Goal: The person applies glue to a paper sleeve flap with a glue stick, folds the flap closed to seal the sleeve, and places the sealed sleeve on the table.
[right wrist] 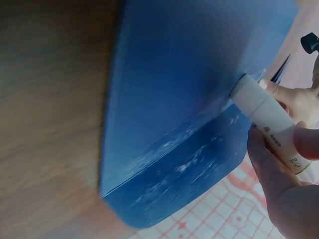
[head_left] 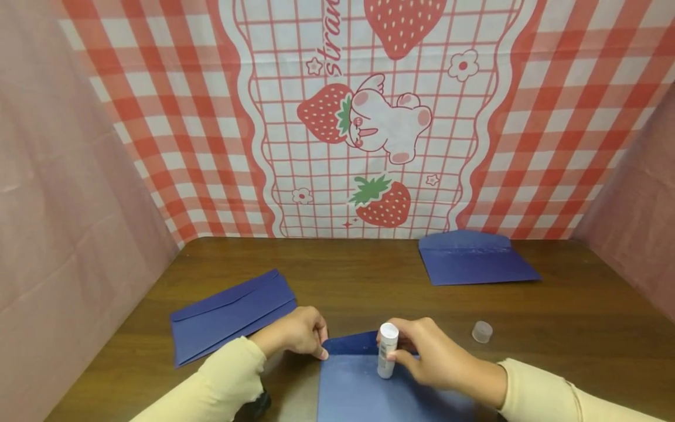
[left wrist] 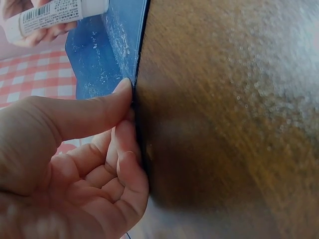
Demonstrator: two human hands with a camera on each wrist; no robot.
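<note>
A blue envelope (head_left: pixel 358 387) lies on the table in front of the person, its darker flap (head_left: pixel 348 344) folded out on the far side. My left hand (head_left: pixel 303 333) pinches the envelope's left corner by the flap fold; in the left wrist view the thumb presses on that edge. My right hand (head_left: pixel 435 354) grips a white glue stick (head_left: pixel 387 357) upright, its lower end against the envelope just below the fold. Whitish glue streaks (right wrist: pixel 184 167) show on the flap and along the fold in the right wrist view.
Blue envelopes (head_left: pixel 227 322) lie stacked at the left. Another blue envelope (head_left: pixel 474 264), flap raised, lies at the back right. A translucent cap (head_left: pixel 482 332) stands on the wooden table (head_left: pixel 348 287) right of the right hand. A strawberry-print cloth (head_left: pixel 369 146) hangs behind.
</note>
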